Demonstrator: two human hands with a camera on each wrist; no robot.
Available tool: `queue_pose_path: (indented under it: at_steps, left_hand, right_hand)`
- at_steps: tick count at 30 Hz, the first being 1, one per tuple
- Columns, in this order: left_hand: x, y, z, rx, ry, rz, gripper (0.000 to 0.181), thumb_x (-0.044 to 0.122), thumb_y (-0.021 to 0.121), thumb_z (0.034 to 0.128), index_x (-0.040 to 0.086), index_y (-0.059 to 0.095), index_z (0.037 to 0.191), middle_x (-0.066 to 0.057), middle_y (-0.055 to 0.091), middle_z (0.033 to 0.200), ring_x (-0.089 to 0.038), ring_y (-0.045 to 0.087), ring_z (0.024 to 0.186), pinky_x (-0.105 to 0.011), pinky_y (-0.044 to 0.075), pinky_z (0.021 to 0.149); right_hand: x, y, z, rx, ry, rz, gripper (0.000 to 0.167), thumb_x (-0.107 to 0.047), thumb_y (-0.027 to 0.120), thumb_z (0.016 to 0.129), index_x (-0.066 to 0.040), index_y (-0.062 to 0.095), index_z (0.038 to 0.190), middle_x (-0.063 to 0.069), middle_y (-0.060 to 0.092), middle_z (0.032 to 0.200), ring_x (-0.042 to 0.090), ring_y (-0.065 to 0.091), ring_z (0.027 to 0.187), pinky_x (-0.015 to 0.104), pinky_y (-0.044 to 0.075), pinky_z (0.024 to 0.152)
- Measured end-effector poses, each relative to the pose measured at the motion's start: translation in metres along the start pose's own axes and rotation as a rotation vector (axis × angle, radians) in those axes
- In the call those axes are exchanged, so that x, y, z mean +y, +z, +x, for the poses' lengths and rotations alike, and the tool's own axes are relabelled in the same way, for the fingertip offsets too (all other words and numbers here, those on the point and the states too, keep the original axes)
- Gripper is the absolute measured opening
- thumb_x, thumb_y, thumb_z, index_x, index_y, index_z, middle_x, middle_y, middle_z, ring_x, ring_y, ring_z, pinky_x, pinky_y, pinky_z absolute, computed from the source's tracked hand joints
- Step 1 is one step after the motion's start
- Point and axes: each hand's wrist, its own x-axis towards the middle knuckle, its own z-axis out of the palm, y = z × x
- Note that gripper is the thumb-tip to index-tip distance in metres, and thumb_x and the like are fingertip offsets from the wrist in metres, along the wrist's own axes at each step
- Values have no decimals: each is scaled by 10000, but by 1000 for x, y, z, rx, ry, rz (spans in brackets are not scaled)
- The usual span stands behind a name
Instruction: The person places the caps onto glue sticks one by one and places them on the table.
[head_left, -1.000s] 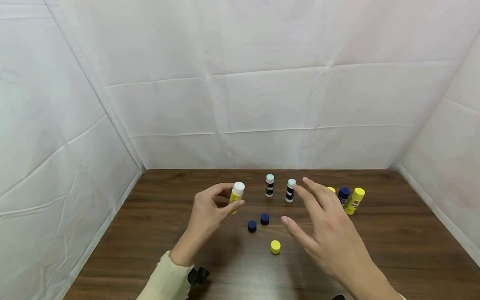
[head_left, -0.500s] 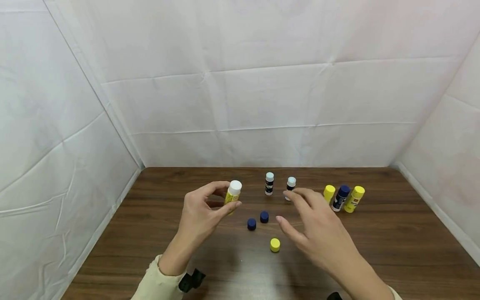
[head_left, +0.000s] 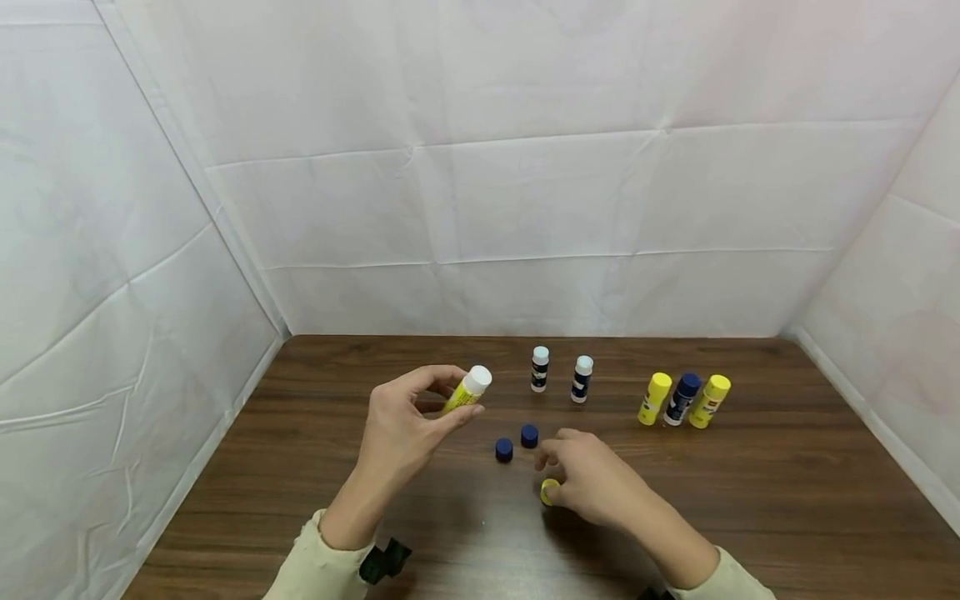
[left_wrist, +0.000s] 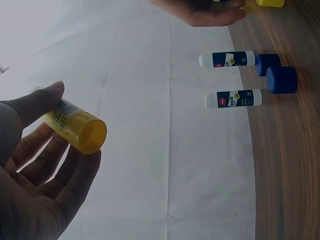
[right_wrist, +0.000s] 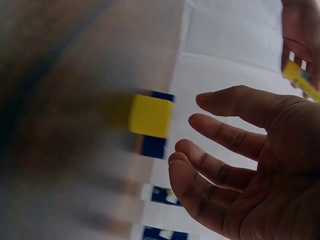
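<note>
A yellow glue stick (head_left: pixel 467 392), uncapped with its white top showing, is tilted in my left hand (head_left: pixel 405 425). Thumb and fingers grip its barrel above the table, and the left wrist view shows its yellow base (left_wrist: pixel 90 134). My right hand (head_left: pixel 596 479) hovers low at a loose yellow cap (head_left: pixel 548 492), partly covering it in the head view. In the right wrist view, the fingers (right_wrist: pixel 220 165) are spread and bent slightly, apart from the cap. Two blue caps (head_left: pixel 504 451) lie just beyond it on the wooden table.
Two uncapped navy glue sticks (head_left: pixel 539 369) with white tops stand upright farther back. At the right, three capped glue sticks (head_left: pixel 682 400), two yellow and one navy, stand in a row. White cloth walls (head_left: pixel 525 200) enclose the back and sides of the table (head_left: pixel 787 500).
My right hand has moved down and toward me from near the navy glue sticks to the yellow cap. The glue stick in my left hand has tilted more to the right.
</note>
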Motion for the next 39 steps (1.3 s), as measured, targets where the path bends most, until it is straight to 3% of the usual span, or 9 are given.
queue_pose_path:
  at_steps: [9, 19, 25, 32, 39]
  left_hand:
    - [0, 1, -1, -8, 28, 35, 306, 188, 892, 785, 215, 758, 1059, 83, 719, 935, -70, 692, 831, -258, 607, 739]
    - [2, 3, -2, -19, 30, 48, 305, 201, 893, 785, 222, 759, 1059, 90, 716, 929, -69, 690, 818, -260, 603, 733]
    - [2, 4, -2, -15, 34, 53, 302, 187, 896, 780, 212, 762, 1050, 85, 717, 929, -73, 686, 811, -265, 605, 725]
    - [-2, 5, -2, -4, 77, 110, 305, 176, 907, 765, 205, 763, 1032, 83, 716, 932, -44, 674, 818, -258, 600, 722]
    - [-5, 6, -1, 21, 148, 238, 318, 163, 920, 741, 199, 772, 1020, 70, 731, 951, -65, 655, 843, -260, 579, 684]
  right_hand:
    - [4, 17, 6, -24, -32, -49, 219, -46, 846, 764, -180, 719, 882, -57, 666, 909, 168, 624, 906, 409, 544, 778]
    - [6, 18, 8, -50, -10, -61, 208, -38, 859, 764, -161, 714, 849, -30, 669, 907, 170, 610, 888, 404, 531, 758]
    - [1, 11, 4, -9, -12, -56, 222, -37, 857, 761, -185, 705, 827, -52, 643, 886, 153, 587, 874, 386, 523, 748]
    - [-12, -20, -9, 156, -31, -20, 209, -39, 834, 773, -187, 731, 879, -88, 627, 861, 82, 574, 780, 258, 525, 673]
    - [-23, -63, -42, 498, -143, 67, 294, 3, 837, 780, -208, 738, 958, -92, 689, 974, 45, 671, 821, 188, 578, 715]
